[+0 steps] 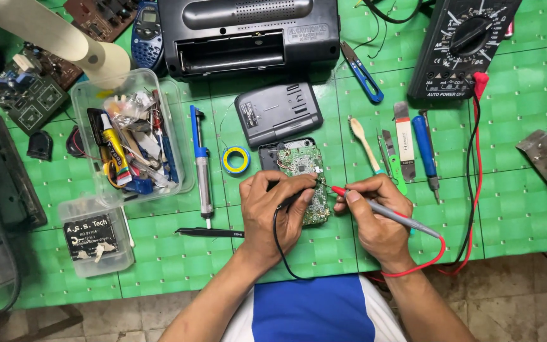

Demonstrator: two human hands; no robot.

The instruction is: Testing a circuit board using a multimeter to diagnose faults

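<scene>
Now, left to right:
Left hand (272, 212): gripping the black probe (288, 201), fingers clamped, at nine o'clock of the circuit board (306, 166).
Circuit board: lying between both hands.
Right hand (375, 212): pinching the red probe (375, 206), tip touching the board at three o'clock.

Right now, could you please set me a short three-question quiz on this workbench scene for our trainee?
1. True or false: the right hand holds the red-tipped probe.
2. Which hand presses the black probe onto the green circuit board?
3. The yellow-and-blue tape roll lies: A) inside the clear plastic tray; B) on the green mat, left of the board.

Key: 1 true; 2 the left hand; 3 B.
</scene>
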